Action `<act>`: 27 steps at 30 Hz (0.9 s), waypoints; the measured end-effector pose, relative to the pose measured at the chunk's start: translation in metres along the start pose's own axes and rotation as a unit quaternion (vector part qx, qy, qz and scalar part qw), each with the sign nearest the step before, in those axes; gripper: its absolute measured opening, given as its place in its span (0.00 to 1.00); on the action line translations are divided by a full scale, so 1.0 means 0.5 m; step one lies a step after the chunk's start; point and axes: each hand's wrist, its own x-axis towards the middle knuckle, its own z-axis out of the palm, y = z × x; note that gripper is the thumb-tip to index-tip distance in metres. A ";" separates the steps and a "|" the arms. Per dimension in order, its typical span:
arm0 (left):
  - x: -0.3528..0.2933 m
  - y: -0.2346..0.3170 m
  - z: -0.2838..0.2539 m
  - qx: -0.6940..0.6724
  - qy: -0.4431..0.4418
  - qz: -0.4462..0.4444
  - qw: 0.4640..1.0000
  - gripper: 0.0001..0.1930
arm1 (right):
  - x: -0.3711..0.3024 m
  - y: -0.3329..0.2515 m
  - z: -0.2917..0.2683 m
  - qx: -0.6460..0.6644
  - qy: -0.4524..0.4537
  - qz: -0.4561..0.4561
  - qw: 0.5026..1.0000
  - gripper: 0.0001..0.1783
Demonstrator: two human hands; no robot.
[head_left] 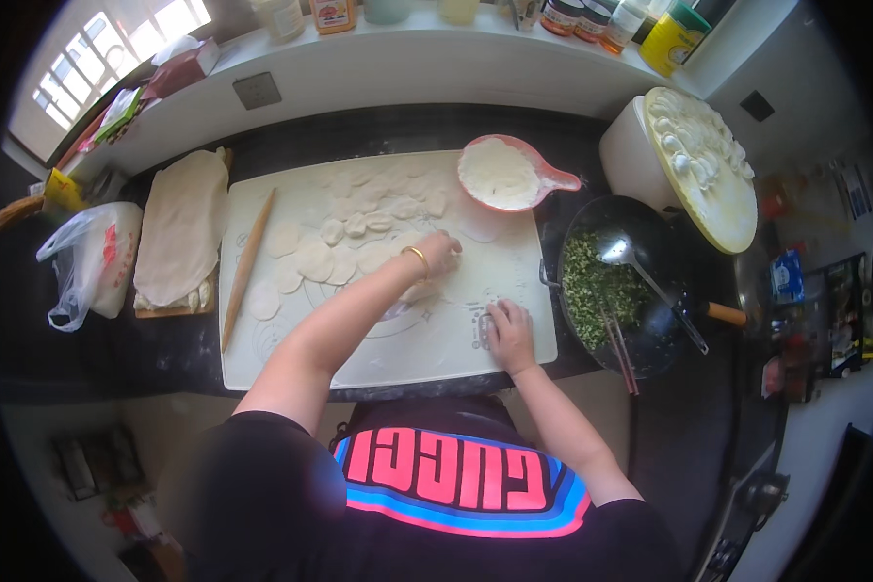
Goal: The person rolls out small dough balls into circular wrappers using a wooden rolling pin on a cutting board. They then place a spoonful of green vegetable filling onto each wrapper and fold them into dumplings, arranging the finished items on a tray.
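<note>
My left hand (441, 254), with a gold bracelet (416, 258) at the wrist, hangs over the middle of a pale kneading mat (369, 364). Its fingers point down and are blurred, so any grip is hidden. My right hand (510, 336) rests on the mat's right part, fingers loosely spread with nothing seen in them. Round dough wrappers (314, 262) lie left of my left hand, several overlapping. Beyond them are small dough pieces (356, 226). A wooden rolling pin (250, 267) lies along the mat's left side.
A red bowl of flour (500, 175) stands at the mat's far right. Right of the mat, a dark wok (669, 335) holds chopped green filling (592, 281), a ladle (640, 267) and chopsticks (619, 344). Dough sheets (179, 233) and a plastic bag (102, 257) are left.
</note>
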 end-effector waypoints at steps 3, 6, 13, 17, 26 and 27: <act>0.004 0.012 -0.023 0.038 -0.018 -0.037 0.998 0.15 | 0.003 -0.002 -0.001 -0.008 0.006 0.005 1.000 0.19; 0.009 0.017 -0.019 0.038 -0.040 -0.038 0.998 0.16 | 0.003 -0.003 0.004 -0.018 0.007 0.005 1.000 0.20; -0.019 -0.013 -0.017 -0.058 0.115 0.002 0.992 0.18 | 0.000 -0.001 0.004 -0.020 0.003 0.008 1.000 0.20; -0.129 -0.004 -0.029 -0.026 0.019 -0.097 0.995 0.19 | 0.001 0.000 0.009 -0.036 0.003 0.007 0.999 0.20; -0.100 0.072 0.092 -0.083 0.210 0.013 0.974 0.17 | 0.003 0.001 0.005 -0.026 -0.004 0.006 1.000 0.21; -0.103 0.066 0.080 -0.080 0.254 -0.005 0.964 0.17 | 0.002 0.002 0.006 -0.026 0.002 0.003 1.000 0.21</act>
